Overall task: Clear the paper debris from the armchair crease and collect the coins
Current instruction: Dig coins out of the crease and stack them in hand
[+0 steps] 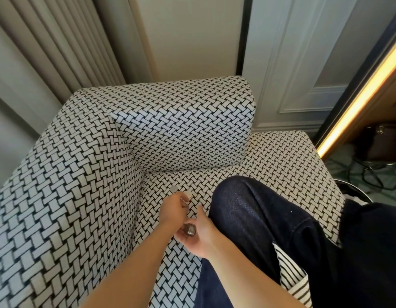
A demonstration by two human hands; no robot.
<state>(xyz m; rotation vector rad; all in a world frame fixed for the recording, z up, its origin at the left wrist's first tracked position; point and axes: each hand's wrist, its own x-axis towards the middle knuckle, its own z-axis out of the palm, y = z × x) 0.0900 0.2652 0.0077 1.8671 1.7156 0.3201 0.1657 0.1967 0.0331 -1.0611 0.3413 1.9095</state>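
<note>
I am sitting on an armchair (86,196) covered in black-and-white woven fabric. My left hand (173,207) reaches down to the seat beside the crease (141,185) under the left armrest, its fingertips pinched on a pale coin (189,195). Another silver coin (174,189) lies loose on the seat just beyond that hand. Just behind it, my right hand (200,235) is palm up and holds a stack of coins (189,230). No paper debris shows in the crease.
My leg in dark denim (259,218) rests across the seat to the right of both hands. Curtains (48,52) hang behind the chair. A lit strip (359,96), a brown bag (384,141) and cables (370,172) lie at the right.
</note>
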